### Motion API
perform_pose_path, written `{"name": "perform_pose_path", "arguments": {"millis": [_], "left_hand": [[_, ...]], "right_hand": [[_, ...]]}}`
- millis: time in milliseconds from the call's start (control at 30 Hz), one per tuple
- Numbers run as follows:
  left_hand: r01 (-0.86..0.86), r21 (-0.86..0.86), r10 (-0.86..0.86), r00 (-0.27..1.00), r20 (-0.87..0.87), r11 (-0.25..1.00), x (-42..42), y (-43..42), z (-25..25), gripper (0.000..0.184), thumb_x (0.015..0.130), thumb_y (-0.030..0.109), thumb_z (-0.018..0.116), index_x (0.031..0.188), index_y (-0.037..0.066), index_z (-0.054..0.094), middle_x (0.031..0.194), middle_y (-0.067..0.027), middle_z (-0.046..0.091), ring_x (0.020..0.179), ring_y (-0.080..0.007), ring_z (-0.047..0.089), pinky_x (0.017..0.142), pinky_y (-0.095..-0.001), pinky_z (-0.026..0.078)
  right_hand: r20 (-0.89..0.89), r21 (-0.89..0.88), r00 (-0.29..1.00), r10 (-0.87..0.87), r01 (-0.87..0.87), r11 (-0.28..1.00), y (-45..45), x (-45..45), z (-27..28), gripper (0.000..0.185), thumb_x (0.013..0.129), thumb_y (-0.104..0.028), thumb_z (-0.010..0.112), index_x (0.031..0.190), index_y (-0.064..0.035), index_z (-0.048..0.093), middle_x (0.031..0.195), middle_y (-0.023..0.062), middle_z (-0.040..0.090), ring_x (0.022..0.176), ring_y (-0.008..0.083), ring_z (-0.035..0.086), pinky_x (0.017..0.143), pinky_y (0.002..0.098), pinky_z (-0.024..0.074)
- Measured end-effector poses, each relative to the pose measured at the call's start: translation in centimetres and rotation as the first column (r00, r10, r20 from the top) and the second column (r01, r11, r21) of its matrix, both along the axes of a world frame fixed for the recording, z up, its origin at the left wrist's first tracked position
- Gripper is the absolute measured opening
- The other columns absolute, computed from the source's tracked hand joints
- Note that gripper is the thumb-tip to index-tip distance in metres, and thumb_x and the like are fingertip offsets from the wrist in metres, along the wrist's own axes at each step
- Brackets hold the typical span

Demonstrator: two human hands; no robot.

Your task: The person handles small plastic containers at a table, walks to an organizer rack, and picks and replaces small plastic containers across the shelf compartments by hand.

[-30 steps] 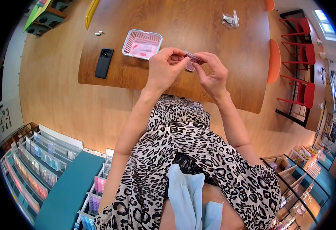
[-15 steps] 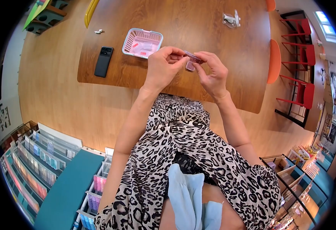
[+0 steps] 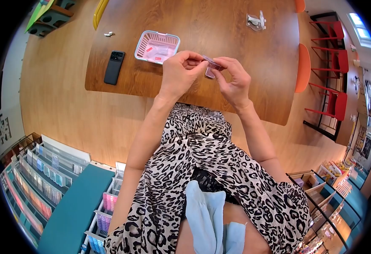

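Here, the left hand [image 3: 180,71] and right hand [image 3: 235,80] hold closed pinches on a pinkish piece [image 3: 211,62] beside the basket [image 3: 172,40].

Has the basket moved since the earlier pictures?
No. Against the table and its near edge, the basket sits in the same place; the slight picture shift carries the phone along equally.

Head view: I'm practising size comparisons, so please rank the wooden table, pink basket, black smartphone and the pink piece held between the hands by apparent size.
1. Wooden table
2. Pink basket
3. Black smartphone
Unsure: pink piece; it looks smallest, but is partly hidden.
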State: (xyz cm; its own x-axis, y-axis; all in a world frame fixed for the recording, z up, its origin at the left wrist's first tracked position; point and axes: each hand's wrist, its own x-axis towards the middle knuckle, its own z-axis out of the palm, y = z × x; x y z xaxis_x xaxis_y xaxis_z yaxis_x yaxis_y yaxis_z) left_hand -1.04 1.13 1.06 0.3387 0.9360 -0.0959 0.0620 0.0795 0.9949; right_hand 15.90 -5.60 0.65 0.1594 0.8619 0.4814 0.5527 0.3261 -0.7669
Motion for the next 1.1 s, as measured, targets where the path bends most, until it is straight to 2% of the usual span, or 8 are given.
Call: {"name": "perform_pose_path", "arguments": {"millis": [167, 267, 567, 767, 867, 1100], "left_hand": [[0.012, -0.080, -0.010, 1.000, 0.019, 0.997, 0.0, 0.2, 0.8, 0.020, 0.088, 0.007, 0.081, 0.101, -0.005, 0.071, 0.095, -0.0113, 0.077, 0.087, -0.0135, 0.075, 0.079, -0.0253, 0.061], [0.017, -0.167, 0.001, 0.994, 0.111, 0.986, -0.1, 0.4, 0.5, 0.022, 0.087, 0.007, 0.082, 0.102, -0.004, 0.071, 0.096, -0.0106, 0.076, 0.089, -0.0133, 0.074, 0.080, -0.0246, 0.060], [0.058, -0.339, 0.024, 0.972, 0.233, 0.939, -0.6, 0.6, 0.7, 0.025, 0.088, 0.005, 0.081, 0.107, -0.002, 0.067, 0.096, -0.0111, 0.076, 0.088, -0.0124, 0.072, 0.078, -0.0234, 0.057], [0.037, -0.363, 0.050, 0.973, 0.226, 0.931, -0.4, 0.5, 0.3, 0.023, 0.087, 0.003, 0.080, 0.105, -0.001, 0.067, 0.093, -0.0104, 0.076, 0.087, -0.0123, 0.072, 0.076, -0.0235, 0.056], [0.021, -0.374, 0.059, 0.978, 0.200, 0.927, -0.3, 0.4, 0.3, 0.022, 0.087, 0.002, 0.078, 0.105, -0.002, 0.066, 0.092, -0.0098, 0.075, 0.086, -0.0123, 0.071, 0.077, -0.0240, 0.056], [0.013, -0.368, 0.070, 0.975, 0.210, 0.930, -0.2, 0.1, 0.0, 0.019, 0.088, 0.001, 0.075, 0.104, -0.002, 0.066, 0.092, -0.0098, 0.075, 0.086, -0.0122, 0.071, 0.078, -0.0237, 0.056]], "right_hand": [[0.000, 0.017, 1.000, -0.003, 0.003, 1.000, 0.0, -0.1, -0.3, 0.032, 0.080, 0.008, 0.080, 0.109, -0.0025, 0.072, 0.107, 0.0122, 0.072, 0.082, 0.0183, 0.072, 0.068, 0.0277, 0.0599], [0.024, 0.035, 1.000, -0.013, 0.012, 0.999, 0.0, -0.2, -0.1, 0.033, 0.080, 0.008, 0.080, 0.109, -0.0030, 0.072, 0.107, 0.0124, 0.072, 0.084, 0.0195, 0.073, 0.070, 0.0289, 0.0616], [0.116, 0.127, 0.992, -0.038, 0.023, 0.992, 0.5, -0.4, -0.2, 0.034, 0.077, 0.007, 0.082, 0.107, -0.0054, 0.072, 0.103, 0.0122, 0.072, 0.086, 0.0260, 0.073, 0.070, 0.0335, 0.0617], [0.151, 0.134, 0.987, -0.048, 0.028, 0.991, 0.5, -0.6, -0.7, 0.035, 0.074, 0.006, 0.083, 0.105, -0.0063, 0.072, 0.101, 0.0113, 0.073, 0.085, 0.0271, 0.072, 0.070, 0.0347, 0.0611], [0.156, 0.104, 0.988, -0.013, -0.003, 0.995, 0.3, -0.4, -1.0, 0.035, 0.078, 0.011, 0.080, 0.110, -0.0008, 0.073, 0.109, 0.0145, 0.072, 0.090, 0.0227, 0.074, 0.077, 0.0307, 0.0622], [0.118, 0.086, 0.993, -0.027, 0.017, 0.996, 0.1, -0.7, -0.8, 0.034, 0.078, 0.010, 0.081, 0.109, -0.0018, 0.072, 0.107, 0.0137, 0.072, 0.089, 0.0239, 0.074, 0.075, 0.0313, 0.0625]]}}
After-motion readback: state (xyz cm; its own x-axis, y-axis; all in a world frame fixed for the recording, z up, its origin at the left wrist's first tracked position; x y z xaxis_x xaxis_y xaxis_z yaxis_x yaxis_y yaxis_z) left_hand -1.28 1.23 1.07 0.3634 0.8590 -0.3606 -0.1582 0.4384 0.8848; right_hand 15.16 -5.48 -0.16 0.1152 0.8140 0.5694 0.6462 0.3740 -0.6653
